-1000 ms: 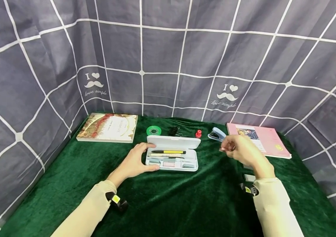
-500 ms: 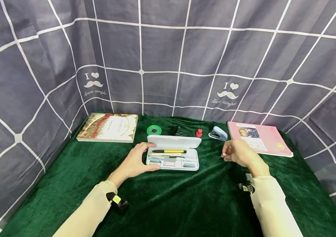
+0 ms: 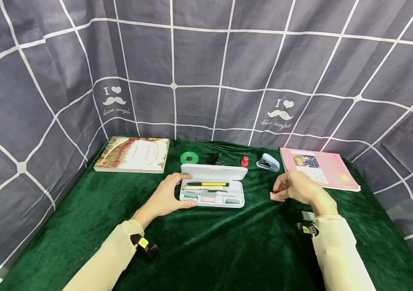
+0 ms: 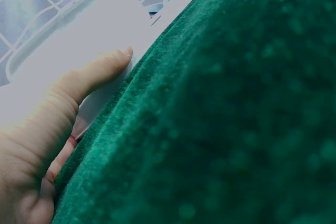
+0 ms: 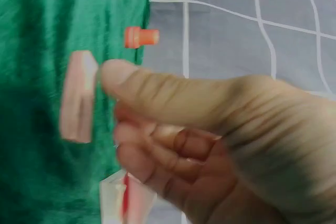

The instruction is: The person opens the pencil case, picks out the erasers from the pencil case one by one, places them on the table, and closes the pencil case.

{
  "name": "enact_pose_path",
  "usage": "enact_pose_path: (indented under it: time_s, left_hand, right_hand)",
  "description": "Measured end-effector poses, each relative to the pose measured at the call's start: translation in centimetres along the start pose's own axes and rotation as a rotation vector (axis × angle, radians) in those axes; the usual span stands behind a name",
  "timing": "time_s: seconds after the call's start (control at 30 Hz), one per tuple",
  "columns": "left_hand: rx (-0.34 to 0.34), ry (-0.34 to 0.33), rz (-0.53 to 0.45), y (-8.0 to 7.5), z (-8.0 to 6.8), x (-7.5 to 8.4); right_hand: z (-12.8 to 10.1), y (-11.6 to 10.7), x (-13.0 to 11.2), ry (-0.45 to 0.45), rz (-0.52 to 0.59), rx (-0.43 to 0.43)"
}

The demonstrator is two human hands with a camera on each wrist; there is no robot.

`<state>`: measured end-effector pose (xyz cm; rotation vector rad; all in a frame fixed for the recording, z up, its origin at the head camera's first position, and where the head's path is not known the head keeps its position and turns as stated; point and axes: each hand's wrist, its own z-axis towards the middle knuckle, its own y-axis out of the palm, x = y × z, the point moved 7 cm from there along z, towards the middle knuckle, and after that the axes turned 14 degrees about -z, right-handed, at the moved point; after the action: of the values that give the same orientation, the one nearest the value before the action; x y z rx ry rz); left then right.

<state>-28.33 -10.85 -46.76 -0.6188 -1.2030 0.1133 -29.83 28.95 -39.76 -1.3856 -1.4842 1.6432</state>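
Observation:
A white pencil case (image 3: 211, 190) lies open on the green cloth, with a yellow-and-black pen (image 3: 207, 184) and small items in its tray. My left hand (image 3: 166, 197) grips the case's left end, thumb along the front and fingers at the back. In the left wrist view the thumb (image 4: 94, 74) lies against the white case (image 4: 68, 35). My right hand (image 3: 295, 188) is low over the cloth, right of the case. A small pink eraser (image 3: 275, 197) sits at its fingertips. The thumb tip (image 5: 113, 77) touches the eraser (image 5: 77, 96) while the other fingers stay curled.
Along the back lie a patterned book (image 3: 133, 154), a green tape roll (image 3: 189, 157), black binder clips (image 3: 215, 158), a red stamp (image 3: 244, 162), a blue stapler (image 3: 268, 162) and a pink book (image 3: 317, 169). Grey checked curtains wall in three sides.
My right hand has sunk from above the cloth down to it, bringing the pink eraser to the surface right of the case. The left hand has kept its hold.

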Motion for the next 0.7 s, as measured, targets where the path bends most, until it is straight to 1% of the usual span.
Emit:
enact_pose_path:
  time_s: [0.1,0.17,0.27,0.33,0.43,0.57,0.7]
  left_hand:
    - [-0.006,-0.004,-0.003,0.0,0.0,0.0]
    - [-0.008,-0.007,-0.008,0.0,0.0,0.1]
    - [-0.006,-0.008,-0.006,-0.1,0.0,0.1]
    - [-0.004,-0.008,-0.003,-0.2,0.0,0.1]
    - [0.001,-0.007,-0.002,-0.3,0.0,0.0]
    - [-0.004,-0.008,-0.008,-0.2,0.0,-0.1]
    - [-0.011,-0.015,-0.012,0.0,0.1,-0.2]
  right_hand:
    - [-0.2,-1.4,-1.1,-0.052,-0.008,0.104]
    - [-0.3,-2.1,-2.4,-0.101,0.029,0.163]
    - [-0.1,-2.5,-4.7,-0.173,0.099,0.206]
    - [0.2,-2.1,-6.4,-0.221,0.132,0.206]
    - [1.0,-0.6,-8.8,-0.287,0.155,0.184]
    - [1.9,1.9,-11.0,-0.36,0.111,0.135]
    - [2.4,4.0,-11.9,-0.405,0.043,0.094]
